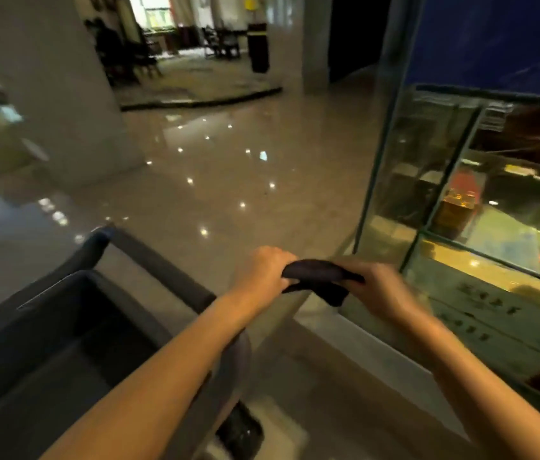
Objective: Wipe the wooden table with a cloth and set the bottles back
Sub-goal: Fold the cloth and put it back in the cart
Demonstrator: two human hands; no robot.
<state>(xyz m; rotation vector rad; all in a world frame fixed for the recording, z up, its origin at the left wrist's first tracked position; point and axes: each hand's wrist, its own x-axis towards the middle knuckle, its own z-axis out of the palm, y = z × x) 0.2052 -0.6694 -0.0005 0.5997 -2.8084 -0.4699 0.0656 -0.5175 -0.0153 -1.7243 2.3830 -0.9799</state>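
Looking down through the head camera, I see a glossy floor [229, 167] spreading out left of the glass case [391, 180], dotted with reflected lights. A pale pillar [46, 78] stands far left of the case. The case itself fills the right side. Behind its panes are blurred red and yellow shapes that I cannot identify. Low and to the left of the case sits a dark grey open tub [46, 343]; its inside is in shadow, and I cannot tell what it holds. Just left of the case's near corner, both bare arms reach forward. The left hand [262, 270] and the right hand [378, 287] each curl around one end of a dark cloth [318, 277], which spans the gap between them above the floor.
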